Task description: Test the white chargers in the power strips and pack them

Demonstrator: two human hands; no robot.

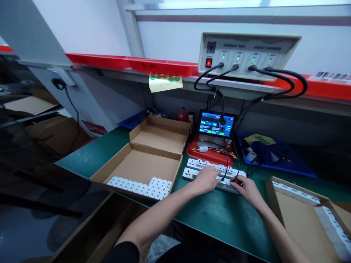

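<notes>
Two white power strips lie side by side on the green table; the rear power strip (pixel 192 163) has several sockets, and the front power strip (pixel 188 173) sits nearest me. My left hand (pixel 207 180) rests over the front strip with its fingers curled; what is under them is hidden. At the front strip's right end, my right hand (pixel 246 188) pinches the end of a thin black cable (pixel 238 164). Another thin black cable (pixel 226 157) runs down to the strip beside my left fingertips. Behind the strips, a small lit screen (pixel 216 124) stands by a red tray (pixel 193 148).
An open cardboard box (pixel 148 164) at left holds rows of small white plug adapters (pixel 137 187). Another cardboard box (pixel 297 219) at right holds white pieces along its sides. A tester box (pixel 246 54) with thick black cables sits on the shelf. A blue tray (pixel 287 166) holds clutter.
</notes>
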